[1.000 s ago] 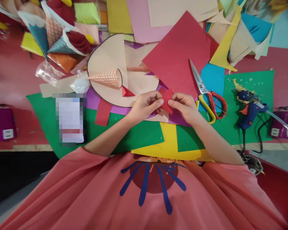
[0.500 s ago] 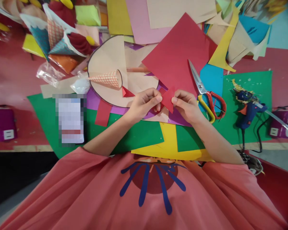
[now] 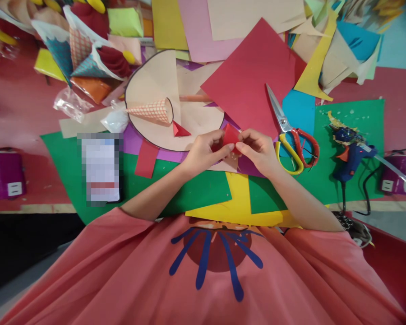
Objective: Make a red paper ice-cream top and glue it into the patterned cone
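Beneath your forearms lies the green paper (image 3: pixel 189 194), with the red square sheet (image 3: pixel 253 76) beyond your hands. More of the yellow handle shows on the scissors (image 3: pixel 284 128), just beside your right hand (image 3: pixel 260 151). That hand and your left hand (image 3: pixel 206 149) are nearly closed, thumbs nearer each other than before, both pinching the small folded red paper (image 3: pixel 230 134), now turned peak upward between them, above the purple paper (image 3: pixel 252 168).

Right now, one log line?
left hand: grip on small red paper | right hand: same | scissors: set down | glue gun: on green sheet
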### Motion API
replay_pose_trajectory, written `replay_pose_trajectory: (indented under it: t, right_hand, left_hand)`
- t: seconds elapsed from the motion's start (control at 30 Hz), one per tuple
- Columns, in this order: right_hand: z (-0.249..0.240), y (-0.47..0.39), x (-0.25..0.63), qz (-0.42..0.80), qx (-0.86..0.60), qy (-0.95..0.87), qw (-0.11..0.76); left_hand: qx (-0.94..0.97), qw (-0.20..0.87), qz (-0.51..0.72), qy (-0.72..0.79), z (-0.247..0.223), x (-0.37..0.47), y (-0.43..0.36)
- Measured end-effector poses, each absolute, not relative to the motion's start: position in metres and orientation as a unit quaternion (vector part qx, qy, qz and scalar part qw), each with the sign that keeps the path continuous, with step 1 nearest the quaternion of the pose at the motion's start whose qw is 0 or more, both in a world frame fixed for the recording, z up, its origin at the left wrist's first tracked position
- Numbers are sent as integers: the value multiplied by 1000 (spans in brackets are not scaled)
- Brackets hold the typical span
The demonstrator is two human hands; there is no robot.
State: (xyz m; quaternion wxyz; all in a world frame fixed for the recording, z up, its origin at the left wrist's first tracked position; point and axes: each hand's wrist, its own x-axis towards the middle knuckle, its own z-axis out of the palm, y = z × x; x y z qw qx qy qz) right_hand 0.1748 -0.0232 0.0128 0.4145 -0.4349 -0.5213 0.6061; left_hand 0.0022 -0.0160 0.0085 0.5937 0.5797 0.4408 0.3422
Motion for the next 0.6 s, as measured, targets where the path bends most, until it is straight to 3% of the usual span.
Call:
replay_pose_trajectory:
  t: [0.3, 0.6]
  right_hand:
    - [11, -24, 174, 605, -447, -511, 416]
    - [12, -23, 174, 597, -475, -520, 384]
  left_hand:
    - [609, 524, 373, 465, 7, 4, -20]
    - [501, 619, 413, 442, 9, 5, -15]
